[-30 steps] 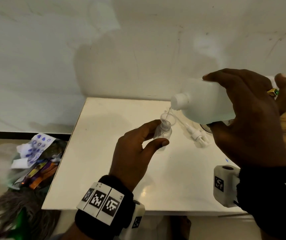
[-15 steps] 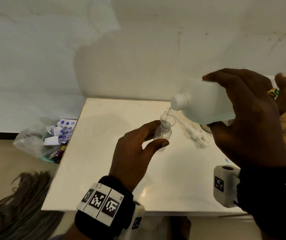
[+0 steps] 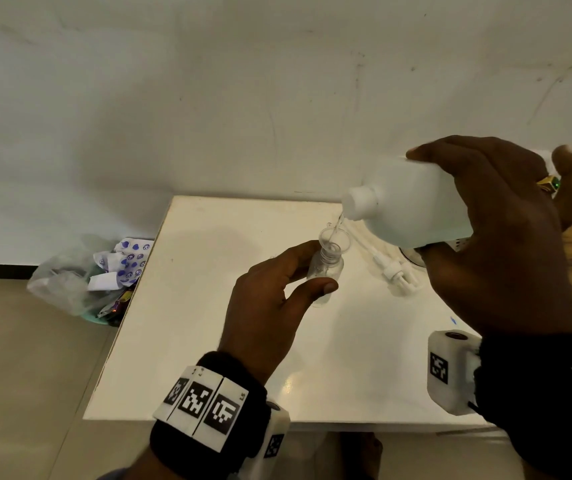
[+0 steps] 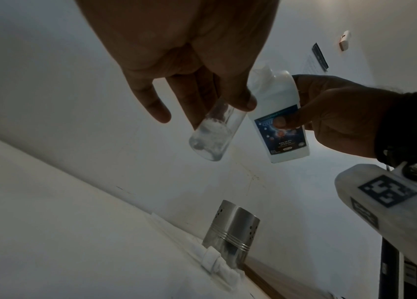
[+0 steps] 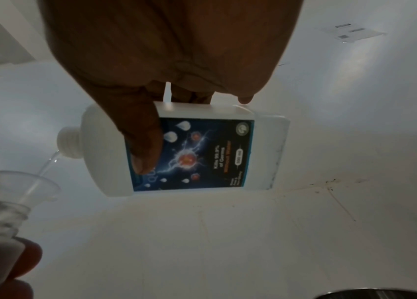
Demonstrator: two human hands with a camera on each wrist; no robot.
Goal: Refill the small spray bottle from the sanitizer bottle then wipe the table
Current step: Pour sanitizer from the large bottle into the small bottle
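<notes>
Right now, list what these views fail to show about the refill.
- Fill level of the small spray bottle: head view, left hand covers its body; left wrist view is dim.
- Label text on the sanitizer bottle: right wrist view, blurred, partly under the right hand.
- Metal cup: head view, mostly behind the right hand.

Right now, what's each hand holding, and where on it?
Left hand pinches the small spray bottle around its body, thumb in front. Right hand grips the tilted sanitizer bottle around its middle, thumb on the label.
</notes>
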